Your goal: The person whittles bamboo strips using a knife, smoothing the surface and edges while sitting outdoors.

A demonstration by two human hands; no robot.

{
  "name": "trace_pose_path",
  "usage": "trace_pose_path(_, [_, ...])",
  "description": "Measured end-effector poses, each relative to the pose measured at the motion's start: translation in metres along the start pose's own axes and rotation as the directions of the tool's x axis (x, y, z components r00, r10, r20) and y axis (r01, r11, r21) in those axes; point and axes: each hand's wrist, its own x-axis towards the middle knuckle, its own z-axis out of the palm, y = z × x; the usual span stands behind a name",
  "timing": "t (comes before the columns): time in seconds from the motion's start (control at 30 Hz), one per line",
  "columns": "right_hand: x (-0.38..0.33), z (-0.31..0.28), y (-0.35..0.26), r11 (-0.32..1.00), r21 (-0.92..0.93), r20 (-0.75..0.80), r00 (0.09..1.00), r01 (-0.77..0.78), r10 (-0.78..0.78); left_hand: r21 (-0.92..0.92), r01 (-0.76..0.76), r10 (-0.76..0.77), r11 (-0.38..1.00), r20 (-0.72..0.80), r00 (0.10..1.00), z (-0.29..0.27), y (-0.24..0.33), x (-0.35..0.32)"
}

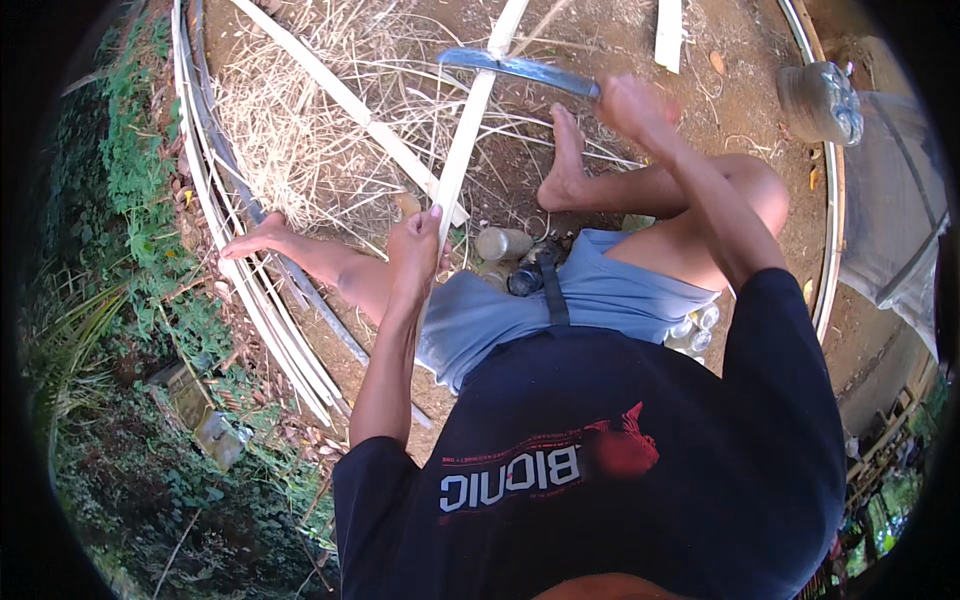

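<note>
My left hand [415, 243] is closed around the near end of a long, pale bamboo strip [463, 145], which slants up and away past the top edge of the view. In my right hand [635, 105], slightly blurred, is the handle of a machete [550, 74]. Its bluish, slightly curved blade lies across the strip, well beyond my left hand, and appears to touch it. Below the blade, the strip crosses the near end of a second pale strip [350, 105] on the ground. My fingers hide most of the machete's handle.
Thin curled shavings [290, 130] cover the ground at the far left. Long strips [270, 330] lie along the left side by green plants. A jar [503, 243] sits between my legs. At the right are a large plastic bottle [820, 103] and clear sheeting [890, 190].
</note>
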Motion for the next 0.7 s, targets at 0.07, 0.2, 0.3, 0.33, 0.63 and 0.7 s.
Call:
trace_pose_path(0.07, [-0.022,0.052,-0.007,0.976,0.194,-0.116,0.990,0.098,-0.077,0.005,-0.025,0.025,1.000,-0.022,0.999,0.005,0.016,0.003])
trace_pose_path(0.2, [-0.049,0.037,-0.030,0.944,-0.248,-0.044,0.971,0.219,-0.237,0.059,-0.005,0.009,0.998,-0.056,0.998,-0.002,-0.008,-0.013])
trace_pose_path(0.3, [-0.024,0.035,-0.009,0.990,-0.055,-0.033,0.991,0.128,-0.130,0.077,0.039,-0.033,0.996,-0.075,0.997,-0.008,-0.024,-0.021])
trace_pose_path(0.33, [-0.013,0.032,-0.003,0.995,0.004,-0.036,0.995,0.095,-0.095,0.093,0.028,-0.020,0.995,-0.087,0.996,-0.009,-0.016,-0.020])
trace_pose_path(0.63, [0.036,0.016,0.042,1.000,0.016,0.023,1.000,-0.021,0.021,0.100,0.103,-0.095,0.990,-0.089,0.992,-0.034,-0.029,-0.062])
trace_pose_path(0.7, [0.031,0.025,0.024,0.981,0.167,0.150,0.986,-0.100,0.074,0.080,0.120,-0.113,0.990,-0.092,0.989,-0.039,-0.032,-0.054])
